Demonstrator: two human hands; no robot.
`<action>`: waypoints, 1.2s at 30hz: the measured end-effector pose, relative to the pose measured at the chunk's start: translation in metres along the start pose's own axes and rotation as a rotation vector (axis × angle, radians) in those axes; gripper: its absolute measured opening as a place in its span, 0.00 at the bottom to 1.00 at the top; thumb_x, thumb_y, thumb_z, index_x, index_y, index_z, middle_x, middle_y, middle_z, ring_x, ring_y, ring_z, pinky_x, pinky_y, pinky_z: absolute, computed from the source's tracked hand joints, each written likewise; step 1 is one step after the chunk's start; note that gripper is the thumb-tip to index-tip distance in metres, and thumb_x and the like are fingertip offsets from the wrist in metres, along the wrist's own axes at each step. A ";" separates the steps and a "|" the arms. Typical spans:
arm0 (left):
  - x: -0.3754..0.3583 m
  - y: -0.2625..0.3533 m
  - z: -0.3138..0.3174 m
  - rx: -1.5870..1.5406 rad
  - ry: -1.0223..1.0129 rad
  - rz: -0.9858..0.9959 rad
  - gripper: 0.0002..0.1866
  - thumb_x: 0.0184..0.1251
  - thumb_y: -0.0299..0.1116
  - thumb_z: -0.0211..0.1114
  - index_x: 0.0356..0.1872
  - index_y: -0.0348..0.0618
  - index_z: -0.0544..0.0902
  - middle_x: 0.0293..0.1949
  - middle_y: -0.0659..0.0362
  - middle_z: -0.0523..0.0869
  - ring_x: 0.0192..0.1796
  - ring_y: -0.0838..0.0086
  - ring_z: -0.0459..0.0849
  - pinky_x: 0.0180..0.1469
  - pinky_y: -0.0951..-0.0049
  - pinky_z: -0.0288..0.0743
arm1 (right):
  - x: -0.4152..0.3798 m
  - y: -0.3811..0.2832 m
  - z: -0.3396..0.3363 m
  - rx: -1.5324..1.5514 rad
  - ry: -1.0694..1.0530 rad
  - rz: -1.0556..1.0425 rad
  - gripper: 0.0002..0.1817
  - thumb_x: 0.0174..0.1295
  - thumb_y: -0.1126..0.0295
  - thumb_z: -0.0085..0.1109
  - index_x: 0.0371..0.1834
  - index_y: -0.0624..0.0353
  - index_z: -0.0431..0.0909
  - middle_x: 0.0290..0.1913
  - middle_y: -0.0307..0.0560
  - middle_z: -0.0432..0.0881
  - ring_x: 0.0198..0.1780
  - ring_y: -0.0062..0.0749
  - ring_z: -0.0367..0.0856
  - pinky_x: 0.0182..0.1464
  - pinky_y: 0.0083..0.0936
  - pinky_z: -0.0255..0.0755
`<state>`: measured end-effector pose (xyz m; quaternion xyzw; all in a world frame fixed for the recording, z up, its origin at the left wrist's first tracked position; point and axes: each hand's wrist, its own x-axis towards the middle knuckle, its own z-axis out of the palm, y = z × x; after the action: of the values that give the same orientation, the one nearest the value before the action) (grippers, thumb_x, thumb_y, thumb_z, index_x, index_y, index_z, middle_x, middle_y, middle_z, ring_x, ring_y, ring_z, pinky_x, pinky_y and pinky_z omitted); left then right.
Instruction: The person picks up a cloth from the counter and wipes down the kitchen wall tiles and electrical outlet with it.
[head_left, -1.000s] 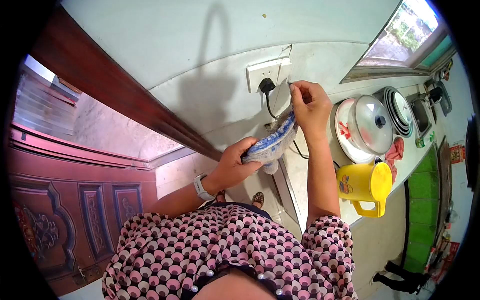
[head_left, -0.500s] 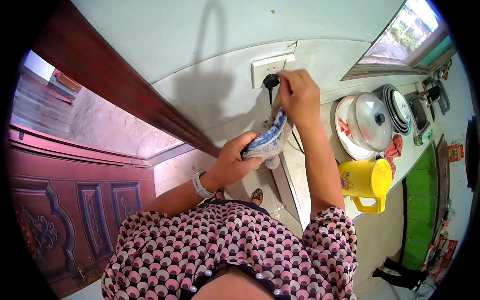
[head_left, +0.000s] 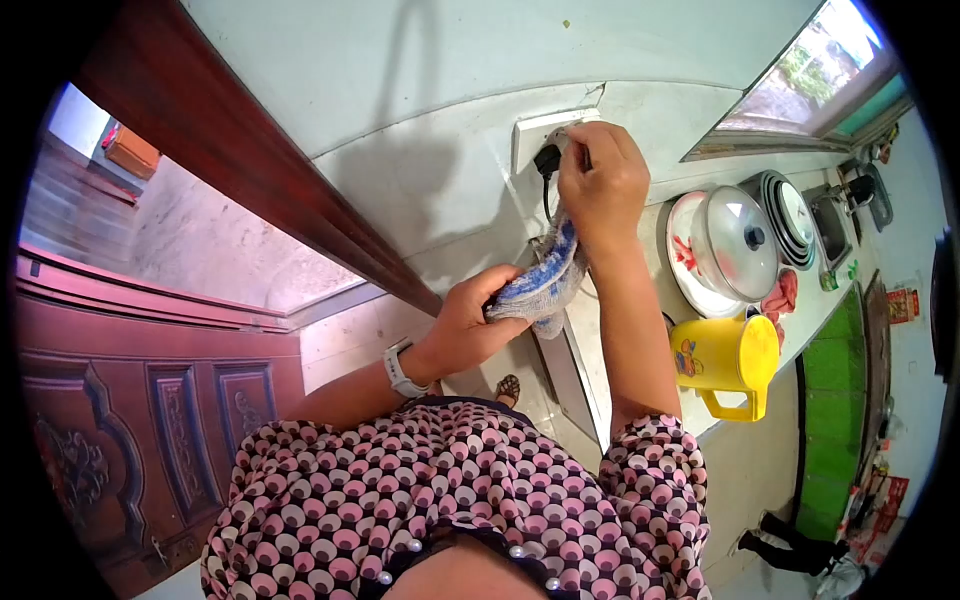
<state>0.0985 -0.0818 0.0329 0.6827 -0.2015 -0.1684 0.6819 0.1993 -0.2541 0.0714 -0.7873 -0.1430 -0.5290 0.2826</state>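
Note:
My left hand is closed around a bunched grey-and-blue cloth, in front of the wall. The cloth runs up to my right hand, whose fingers pinch its upper end. That hand is at the right side of a white wall socket, and a bit of cloth shows at its fingertips against the panel. Just left of these fingers, a black plug sits in the socket, its cord hanging down. My right hand hides part of the socket.
On the counter at right are a yellow jug, a lidded pan in a white basin, stacked bowls and a red cloth. A sink lies beyond. Left are a dark red door frame and door.
My right hand has moved slightly, and its fingers and the cloth end now lie against the socket's right side. My left hand keeps its hold on the cloth. The view has shifted a little.

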 end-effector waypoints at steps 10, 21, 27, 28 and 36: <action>-0.019 -0.002 -0.005 0.000 -0.012 0.064 0.18 0.52 0.20 0.63 0.46 0.34 0.75 0.37 0.61 0.80 0.40 0.83 0.77 0.44 0.79 0.71 | -0.012 -0.050 0.014 0.376 -0.141 -0.044 0.07 0.44 0.82 0.59 0.27 0.59 0.78 0.26 0.48 0.78 0.28 0.44 0.77 0.31 0.29 0.73; -0.020 -0.004 0.000 -0.057 -0.101 0.005 0.18 0.53 0.19 0.63 0.47 0.34 0.74 0.38 0.62 0.80 0.39 0.84 0.76 0.44 0.81 0.70 | -0.025 -0.013 -0.026 0.312 0.062 0.708 0.02 0.50 0.78 0.61 0.27 0.61 0.81 0.27 0.46 0.80 0.25 0.29 0.78 0.29 0.22 0.73; -0.017 -0.001 -0.006 -0.081 -0.029 -0.001 0.17 0.53 0.19 0.62 0.47 0.34 0.75 0.37 0.64 0.79 0.39 0.85 0.75 0.43 0.82 0.69 | -0.019 -0.004 -0.015 0.030 0.027 0.298 0.05 0.48 0.80 0.59 0.28 0.61 0.80 0.28 0.50 0.79 0.29 0.41 0.79 0.30 0.28 0.73; -0.017 -0.002 -0.008 -0.073 -0.016 0.015 0.17 0.54 0.19 0.62 0.46 0.35 0.75 0.36 0.64 0.79 0.38 0.86 0.75 0.42 0.83 0.69 | -0.018 -0.005 -0.013 0.034 0.024 0.299 0.05 0.48 0.80 0.59 0.28 0.61 0.80 0.28 0.50 0.79 0.29 0.41 0.79 0.30 0.28 0.73; -0.017 -0.001 -0.010 -0.058 0.022 0.041 0.15 0.54 0.20 0.62 0.44 0.35 0.75 0.33 0.66 0.78 0.33 0.88 0.74 0.36 0.84 0.69 | -0.018 -0.008 0.006 -0.079 -0.024 0.200 0.04 0.45 0.80 0.59 0.23 0.58 0.76 0.25 0.47 0.78 0.26 0.42 0.77 0.28 0.30 0.71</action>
<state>0.0893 -0.0644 0.0310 0.6602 -0.2029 -0.1526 0.7069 0.1928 -0.2429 0.0552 -0.8146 -0.0462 -0.4938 0.3009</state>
